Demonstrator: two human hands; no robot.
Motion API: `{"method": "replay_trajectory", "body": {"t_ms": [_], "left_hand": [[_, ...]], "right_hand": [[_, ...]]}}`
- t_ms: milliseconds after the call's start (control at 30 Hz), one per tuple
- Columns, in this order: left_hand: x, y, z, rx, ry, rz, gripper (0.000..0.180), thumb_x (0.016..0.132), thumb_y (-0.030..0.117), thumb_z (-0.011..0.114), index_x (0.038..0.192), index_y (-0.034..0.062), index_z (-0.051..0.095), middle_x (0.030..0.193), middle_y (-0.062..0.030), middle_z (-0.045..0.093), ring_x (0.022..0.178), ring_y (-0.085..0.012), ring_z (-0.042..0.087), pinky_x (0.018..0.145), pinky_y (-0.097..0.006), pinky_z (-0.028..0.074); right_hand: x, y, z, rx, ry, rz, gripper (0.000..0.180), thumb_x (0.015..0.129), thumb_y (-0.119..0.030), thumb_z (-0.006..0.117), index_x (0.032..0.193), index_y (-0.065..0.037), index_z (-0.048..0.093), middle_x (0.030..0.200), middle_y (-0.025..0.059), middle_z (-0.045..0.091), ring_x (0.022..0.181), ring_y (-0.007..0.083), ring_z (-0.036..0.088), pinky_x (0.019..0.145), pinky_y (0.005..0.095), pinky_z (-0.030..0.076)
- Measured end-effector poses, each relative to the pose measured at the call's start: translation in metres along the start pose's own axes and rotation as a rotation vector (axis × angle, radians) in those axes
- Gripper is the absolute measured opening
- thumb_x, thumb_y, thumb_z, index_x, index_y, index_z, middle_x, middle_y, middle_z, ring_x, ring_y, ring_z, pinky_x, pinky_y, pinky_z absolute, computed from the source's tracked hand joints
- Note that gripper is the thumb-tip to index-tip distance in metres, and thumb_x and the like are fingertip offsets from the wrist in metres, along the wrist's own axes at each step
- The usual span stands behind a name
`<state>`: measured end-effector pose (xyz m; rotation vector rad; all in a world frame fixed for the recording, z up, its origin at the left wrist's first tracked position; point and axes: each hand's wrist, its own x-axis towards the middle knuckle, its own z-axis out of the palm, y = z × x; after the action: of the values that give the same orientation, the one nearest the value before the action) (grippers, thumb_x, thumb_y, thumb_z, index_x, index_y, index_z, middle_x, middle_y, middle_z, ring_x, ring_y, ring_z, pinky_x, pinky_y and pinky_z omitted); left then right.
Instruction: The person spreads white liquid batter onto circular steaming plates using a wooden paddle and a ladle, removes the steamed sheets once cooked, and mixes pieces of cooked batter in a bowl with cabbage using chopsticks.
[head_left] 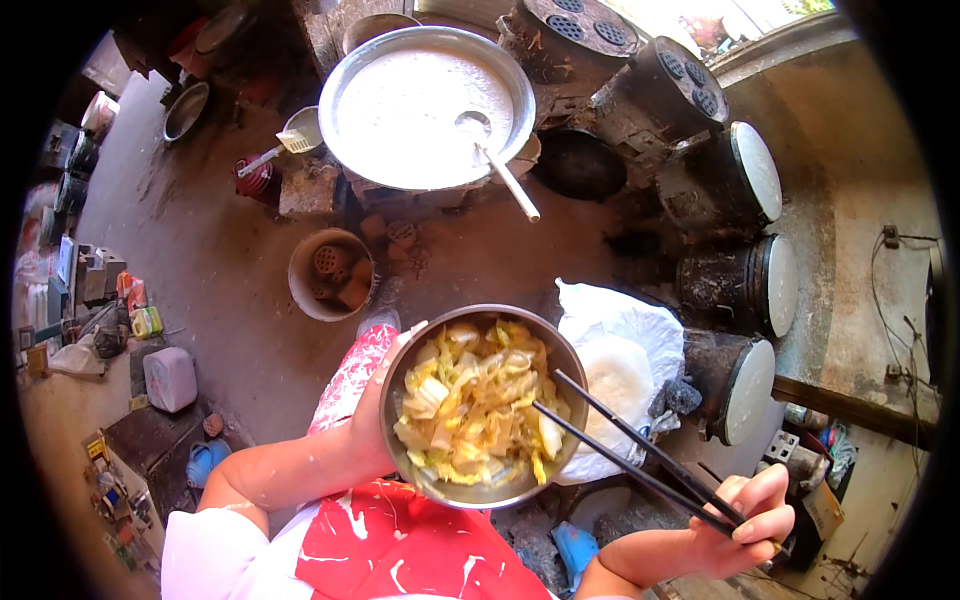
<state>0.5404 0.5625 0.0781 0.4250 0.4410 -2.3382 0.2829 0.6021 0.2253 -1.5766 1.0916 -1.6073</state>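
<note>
A metal bowl [573, 372] of cooked cabbage [470, 400] is held up before my body. My left hand [392, 378] grips its left side; most of those fingers are hidden beneath the bowl. At the lower right, my right hand [748, 515] is closed around a pair of black chopsticks [650, 465]. Their tips reach to the bowl's right edge, over the cabbage there. Pale cabbage pieces mixed with yellowish, glossy strips fill the bowl.
Ahead stands a large metal basin [334, 135] of white batter with a ladle [510, 180] in it. Round stoves [715, 285] line the right side. A white plastic bag [630, 330] with a pale flatbread [610, 375] lies behind the bowl. A bucket [300, 285] holds broken briquettes.
</note>
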Motion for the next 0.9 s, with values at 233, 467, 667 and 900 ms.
{"method": "replay_trajectory", "body": {"t_ms": [233, 467, 667, 900], "left_hand": [[0.026, 0.011, 0.016, 0.172, -0.041, 0.257, 0.056, 0.091, 0.048, 0.034, 0.125, 0.0051, 0.043, 0.125, -0.0119, 0.049, 0.111, -0.0252, 0.050, 0.097, -0.039, 0.038], [0.043, 0.008, 0.012, 0.165, -0.023, 0.370, 0.054, 0.090, 0.047, 0.036, 0.122, 0.0047, 0.046, 0.119, -0.0104, 0.053, 0.107, -0.0237, 0.052, 0.094, -0.038, 0.040], [0.043, 0.003, 0.014, 0.161, -0.064, 0.335, 0.055, 0.090, 0.047, 0.036, 0.122, 0.0040, 0.046, 0.118, -0.0111, 0.053, 0.106, -0.0240, 0.052, 0.095, -0.037, 0.039], [0.040, 0.005, 0.013, 0.188, -0.003, 0.391, 0.054, 0.090, 0.047, 0.037, 0.122, 0.0049, 0.047, 0.119, -0.0111, 0.053, 0.107, -0.0242, 0.052, 0.096, -0.037, 0.039]], "right_hand": [[-0.013, 0.016, 0.050, 0.061, 0.289, 0.214, 0.044, 0.092, -0.043, 0.040, 0.072, -0.005, 0.043, 0.068, 0.0070, 0.035, 0.037, 0.0124, 0.040, 0.031, 0.0226, 0.035], [-0.024, 0.016, 0.058, -0.251, 0.262, 0.388, 0.058, 0.084, -0.060, 0.043, 0.066, -0.005, 0.052, 0.059, 0.0075, 0.044, 0.039, 0.0139, 0.046, 0.038, 0.0231, 0.038], [-0.025, 0.044, 0.052, -0.045, 0.264, 0.324, 0.051, 0.095, -0.044, 0.030, 0.072, -0.002, 0.047, 0.062, 0.0141, 0.045, 0.035, 0.0157, 0.038, 0.030, 0.0233, 0.032], [-0.031, 0.050, 0.031, 0.111, 0.261, 0.421, 0.047, 0.092, -0.045, 0.038, 0.077, -0.003, 0.050, 0.060, 0.0119, 0.044, 0.036, 0.0146, 0.038, 0.030, 0.0223, 0.031]]}}
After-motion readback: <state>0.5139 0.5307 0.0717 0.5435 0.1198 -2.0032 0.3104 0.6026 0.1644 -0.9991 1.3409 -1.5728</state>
